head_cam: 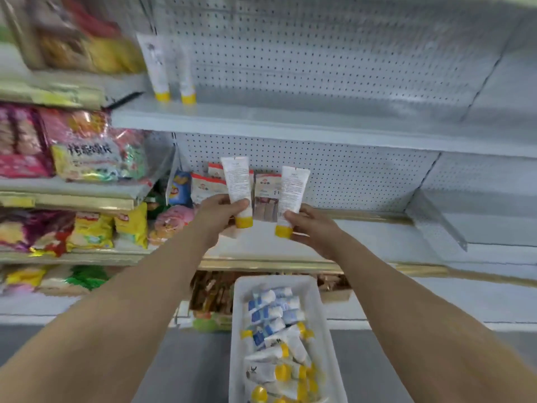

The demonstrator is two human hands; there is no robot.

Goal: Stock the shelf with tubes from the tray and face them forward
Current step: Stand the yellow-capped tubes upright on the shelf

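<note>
The left tube (239, 181) is gripped near its yellow cap by the left hand (220, 209), and the right tube (292, 190) likewise by the right hand (311, 225), both cap-down with fine print showing. Each is best turned front-out and stood just right of the standing tubes (158, 68) on the far upper shelf (290, 123); more lie in the near tray (273, 282).

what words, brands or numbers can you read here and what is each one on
Nothing reads clearly enough to quote.
Left tube, held by the left hand: fine print, too small.
Right tube, held by the right hand: fine print, too small.
Snack bag: big dark characters, blurred.
Tray tubes: script logo, blurred.
</note>
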